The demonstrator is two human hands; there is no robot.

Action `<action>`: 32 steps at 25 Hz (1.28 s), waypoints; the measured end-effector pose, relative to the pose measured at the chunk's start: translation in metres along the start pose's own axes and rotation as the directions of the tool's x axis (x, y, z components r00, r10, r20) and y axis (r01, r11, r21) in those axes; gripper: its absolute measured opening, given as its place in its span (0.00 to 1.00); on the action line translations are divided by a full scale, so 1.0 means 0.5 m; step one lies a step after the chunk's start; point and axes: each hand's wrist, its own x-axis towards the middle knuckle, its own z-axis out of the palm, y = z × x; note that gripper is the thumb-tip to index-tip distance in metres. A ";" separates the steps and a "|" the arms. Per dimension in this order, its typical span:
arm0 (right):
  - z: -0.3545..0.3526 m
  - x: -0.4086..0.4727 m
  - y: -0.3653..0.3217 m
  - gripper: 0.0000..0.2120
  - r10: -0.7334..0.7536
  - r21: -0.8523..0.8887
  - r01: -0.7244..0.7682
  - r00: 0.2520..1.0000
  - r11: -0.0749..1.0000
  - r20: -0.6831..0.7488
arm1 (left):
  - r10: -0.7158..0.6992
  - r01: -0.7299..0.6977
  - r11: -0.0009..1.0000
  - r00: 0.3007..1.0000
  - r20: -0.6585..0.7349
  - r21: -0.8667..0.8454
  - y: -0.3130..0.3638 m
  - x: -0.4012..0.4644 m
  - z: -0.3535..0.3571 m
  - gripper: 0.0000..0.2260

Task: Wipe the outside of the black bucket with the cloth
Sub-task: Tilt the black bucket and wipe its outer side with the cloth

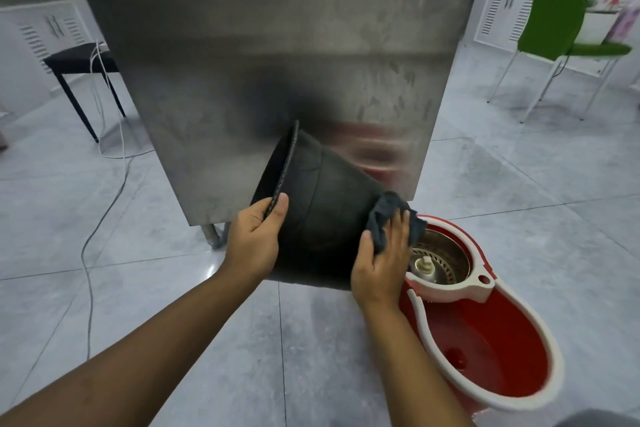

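Matt rubber, soft cloth, brushed steel.
I see a dull black bucket [322, 204] with a ridged rim, a dark napped cloth [388, 215], a smudged steel bench [263, 55], a glossy red plastic mop bucket [491, 357], and a sheened tile floor [173, 253].

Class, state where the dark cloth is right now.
In the head view, right of centre: the right hand presses the cloth against the black bucket, above the red mop bucket.

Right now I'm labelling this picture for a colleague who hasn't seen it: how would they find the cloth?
Start at the big steel cabinet in the middle. In front of it, a black bucket is held tilted on its side, the left hand gripping its rim. The cloth is the crumpled dark grey rag the right hand presses near the bucket's base, above the red mop bucket.
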 end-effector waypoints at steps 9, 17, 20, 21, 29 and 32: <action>0.022 -0.039 -0.128 0.30 -0.294 -0.135 0.334 0.922 0.933 0.253 | -0.027 0.030 0.997 0.999 0.033 -0.069 -0.024 -0.010 0.024 0.15; 0.027 -0.133 -0.078 0.35 -0.074 0.055 0.066 0.985 0.996 0.155 | -0.035 0.034 0.999 0.998 -0.042 -0.041 -0.006 0.006 -0.001 0.17; 0.035 -0.105 -0.123 0.32 -0.260 -0.048 0.285 0.921 0.957 0.290 | -0.053 0.054 0.999 0.998 0.023 -0.003 -0.027 -0.004 0.006 0.17; 0.029 -0.073 -0.118 0.31 -0.249 -0.069 0.279 0.925 0.958 0.287 | -0.035 0.035 0.999 0.998 0.047 0.002 -0.032 -0.005 0.005 0.18; 0.014 -0.102 -0.022 0.34 0.146 -0.020 -0.145 0.984 0.989 0.102 | -0.017 0.018 0.998 1.000 -0.002 0.060 -0.036 0.013 -0.007 0.24; 0.035 -0.133 -0.101 0.33 -0.093 -0.022 0.102 0.964 0.995 0.247 | -0.037 0.033 0.995 0.999 0.035 0.097 -0.048 0.002 0.007 0.24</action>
